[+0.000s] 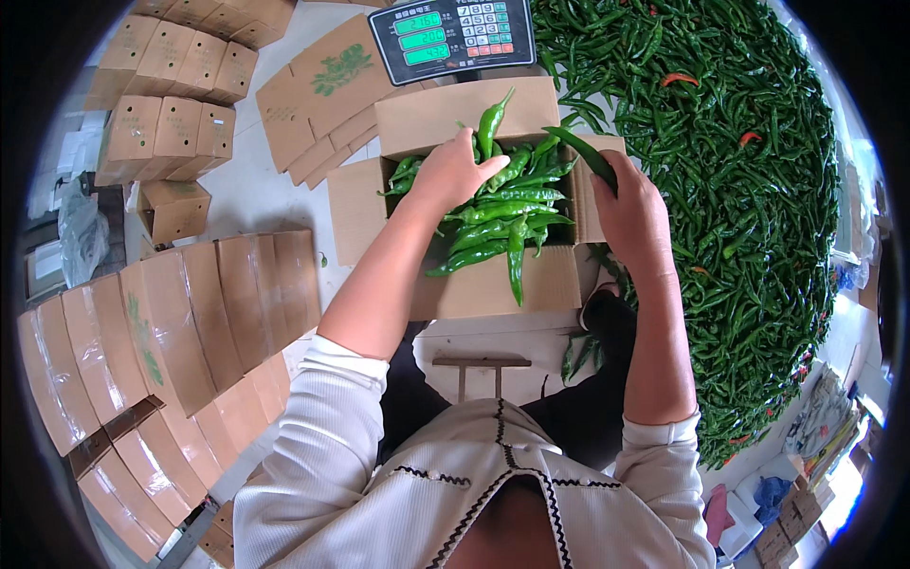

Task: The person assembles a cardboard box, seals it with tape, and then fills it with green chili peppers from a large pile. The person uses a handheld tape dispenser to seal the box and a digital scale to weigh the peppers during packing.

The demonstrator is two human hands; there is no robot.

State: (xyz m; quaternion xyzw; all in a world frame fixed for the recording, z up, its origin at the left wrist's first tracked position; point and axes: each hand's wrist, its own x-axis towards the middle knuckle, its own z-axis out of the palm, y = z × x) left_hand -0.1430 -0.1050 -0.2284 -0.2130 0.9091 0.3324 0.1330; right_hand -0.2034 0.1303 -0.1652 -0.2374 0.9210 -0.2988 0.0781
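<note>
An open cardboard box (498, 284) full of long green chili peppers (522, 195) stands before me with its flaps spread. My left hand (455, 167) reaches in over the peppers at the box's far left. One pepper (492, 126) points up between its thumb and fingers; whether they grip it is hidden. My right hand (633, 206) holds a darker green pepper (586, 155) above the right flap, the pepper's tip pointing left. Another pepper (516, 263) hangs over the near flap.
Behind the box is a digital scale display (451, 39) with lit numbers. A large pile of green peppers (746, 227), with a few red ones, covers the right side. Flattened cardboard (320, 92) lies back left. Taped boxes (192, 313) are stacked left. A stool (482, 363) stands between my legs.
</note>
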